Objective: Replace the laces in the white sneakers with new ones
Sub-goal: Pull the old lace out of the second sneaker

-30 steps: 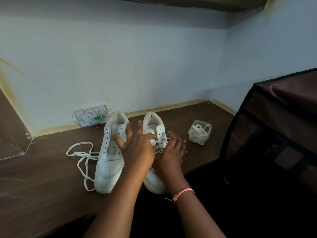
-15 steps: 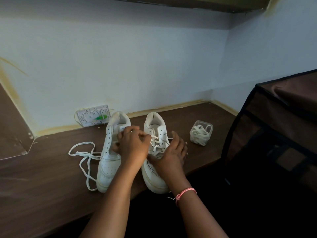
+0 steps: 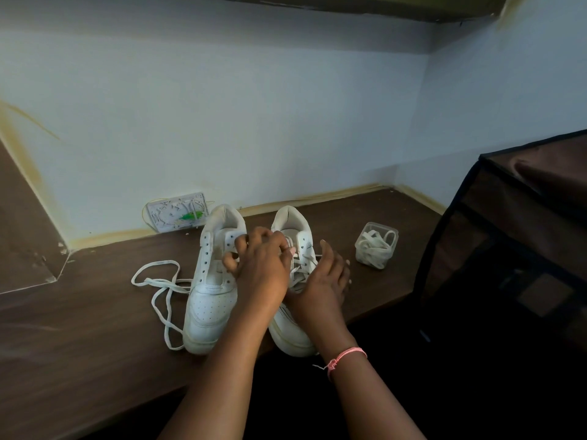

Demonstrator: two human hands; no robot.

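Bare forearms without sleeves, a thin pink string bracelet [image 3: 347, 356] knotted around the wrist just below the right hand [image 3: 320, 282], loose ends trailing

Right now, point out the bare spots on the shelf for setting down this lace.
Bare wood lies between the right sneaker and the clear tub of laces, and left of the loose lace. It is crowded around both hands, left hand and right hand, over the sneakers.

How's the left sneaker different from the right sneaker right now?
The left sneaker has bare eyelets; the right sneaker still carries a lace. The left hand pinches that lace on the right sneaker; the left sneaker goes unheld. Both are white, toes toward the person.
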